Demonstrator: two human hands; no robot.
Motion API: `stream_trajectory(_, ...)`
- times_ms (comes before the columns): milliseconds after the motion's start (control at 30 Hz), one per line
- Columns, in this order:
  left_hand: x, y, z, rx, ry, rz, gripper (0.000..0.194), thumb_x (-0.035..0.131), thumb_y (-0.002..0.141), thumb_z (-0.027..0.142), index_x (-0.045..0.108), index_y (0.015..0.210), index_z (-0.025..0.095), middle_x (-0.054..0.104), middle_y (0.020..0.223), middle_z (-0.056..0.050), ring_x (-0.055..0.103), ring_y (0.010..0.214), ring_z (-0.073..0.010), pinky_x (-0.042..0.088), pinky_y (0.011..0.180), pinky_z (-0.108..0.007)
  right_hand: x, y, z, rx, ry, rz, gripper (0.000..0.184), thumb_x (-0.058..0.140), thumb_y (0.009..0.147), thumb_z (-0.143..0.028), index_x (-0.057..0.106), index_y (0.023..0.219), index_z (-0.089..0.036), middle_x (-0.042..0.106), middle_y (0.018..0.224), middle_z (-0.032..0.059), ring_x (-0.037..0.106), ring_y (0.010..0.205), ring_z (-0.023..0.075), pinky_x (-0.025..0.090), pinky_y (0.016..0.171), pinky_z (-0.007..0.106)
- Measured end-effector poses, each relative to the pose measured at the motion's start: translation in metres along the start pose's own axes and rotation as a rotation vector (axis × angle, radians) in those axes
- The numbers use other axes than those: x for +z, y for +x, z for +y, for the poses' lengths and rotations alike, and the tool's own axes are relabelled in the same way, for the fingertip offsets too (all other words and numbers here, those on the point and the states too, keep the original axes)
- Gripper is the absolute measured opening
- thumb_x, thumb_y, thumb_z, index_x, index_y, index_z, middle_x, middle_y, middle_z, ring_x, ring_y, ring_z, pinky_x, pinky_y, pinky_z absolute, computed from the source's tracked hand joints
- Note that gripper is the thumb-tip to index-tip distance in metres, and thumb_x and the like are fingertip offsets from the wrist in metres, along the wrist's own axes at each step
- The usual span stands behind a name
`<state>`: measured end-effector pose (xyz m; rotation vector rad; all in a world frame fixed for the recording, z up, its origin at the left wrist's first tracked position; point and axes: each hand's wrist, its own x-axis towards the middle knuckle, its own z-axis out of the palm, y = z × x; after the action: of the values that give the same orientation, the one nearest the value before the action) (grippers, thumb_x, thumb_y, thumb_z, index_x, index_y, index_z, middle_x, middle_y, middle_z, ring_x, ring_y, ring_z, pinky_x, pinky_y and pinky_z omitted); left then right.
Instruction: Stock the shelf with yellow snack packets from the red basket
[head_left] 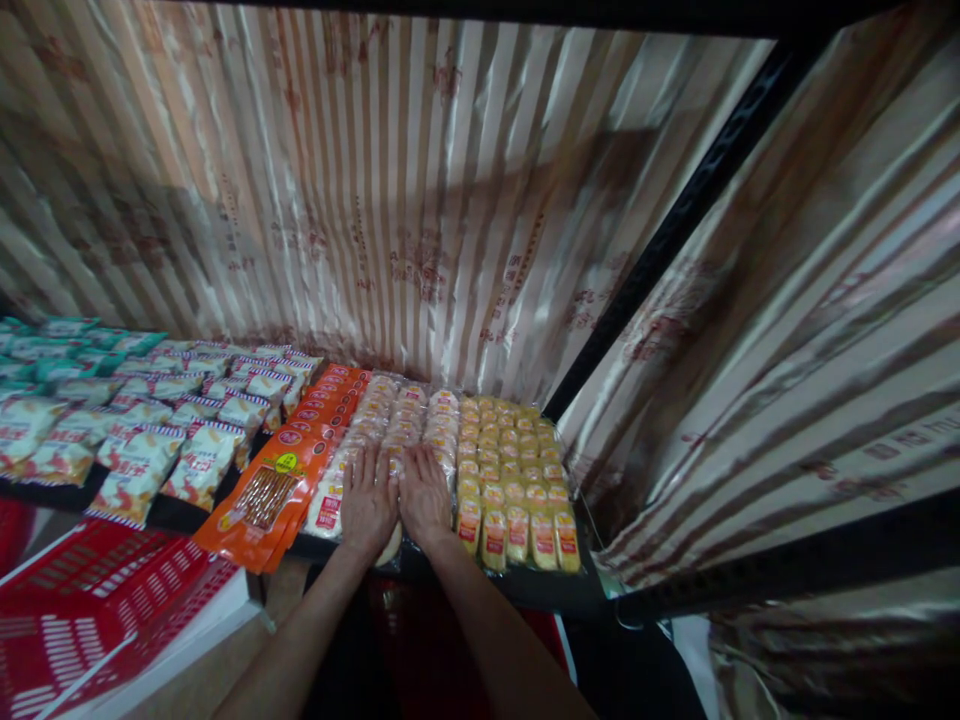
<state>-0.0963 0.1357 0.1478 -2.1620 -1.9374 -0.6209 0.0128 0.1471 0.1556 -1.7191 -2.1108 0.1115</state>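
Both my hands lie flat, side by side, on rows of clear-wrapped pale snack packs (pixel 401 415) on a dark shelf. My left hand (pixel 367 500) has its fingers stretched out over the packs with red labels. My right hand (pixel 424 495) rests next to it, fingers extended, touching the same rows. Just right of my right hand stand rows of small yellow snack packs (pixel 517 470). Left of my left hand lies a stack of orange packets (pixel 281 485).
White and red-blue snack bags (pixel 187 420) and teal packets (pixel 67 345) fill the shelf to the left. Red plastic baskets (pixel 97 600) sit below left. A striped satin curtain (pixel 375 180) hangs behind and to the right, with a black shelf post (pixel 675 230).
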Motion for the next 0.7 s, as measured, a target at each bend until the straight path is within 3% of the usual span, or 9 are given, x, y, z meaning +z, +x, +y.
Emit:
stream_trajectory(133, -0.006, -0.007, -0.003, -0.023, -0.044, 0.108, 0.046, 0.038, 0.09, 0.028, 0.048, 0.131, 0.009, 0.04, 0.142, -0.019, 0.029, 0.136, -0.0308, 0.027, 0.108, -0.052, -0.004, -0.009, -0.004, -0.041, -0.007, 0.123, 0.045, 0.038, 0.092, -0.023, 0.046, 0.134, -0.011, 0.04, 0.144, 0.0136, 0.024, 0.138, 0.0239, 0.023, 0.111, 0.04)
stream_trajectory(300, -0.015, -0.037, -0.007, -0.145, -0.062, 0.232, 0.048, 0.041, 0.09, 0.027, 0.044, 0.133, 0.008, 0.024, 0.149, -0.022, 0.01, 0.141, -0.0333, 0.02, 0.109, -0.057, 0.003, -0.044, -0.01, -0.105, -0.046, 0.297, 0.045, 0.036, 0.093, -0.028, 0.046, 0.134, -0.016, 0.035, 0.147, 0.0146, 0.02, 0.139, 0.0267, 0.021, 0.111, 0.046)
stream_trajectory(467, -0.009, -0.065, -0.007, -0.14, -0.086, 0.221, 0.05, 0.042, 0.09, 0.028, 0.041, 0.136, 0.011, 0.02, 0.152, -0.018, 0.004, 0.141, -0.0334, 0.02, 0.109, -0.057, 0.024, -0.072, -0.016, -0.019, -0.076, 0.39, 0.047, 0.036, 0.093, -0.036, 0.045, 0.136, -0.018, 0.032, 0.147, 0.0172, 0.02, 0.139, 0.0322, 0.024, 0.107, 0.051)
stream_trajectory(700, -0.001, -0.07, -0.006, -0.141, -0.086, 0.195, 0.049, 0.042, 0.09, 0.029, 0.043, 0.135, 0.011, 0.026, 0.15, -0.019, 0.003, 0.141, -0.0347, 0.019, 0.109, -0.058, 0.033, -0.075, -0.015, -0.001, -0.085, 0.376, 0.047, 0.037, 0.093, -0.037, 0.046, 0.135, -0.018, 0.034, 0.146, 0.0198, 0.023, 0.138, 0.0331, 0.026, 0.106, 0.052)
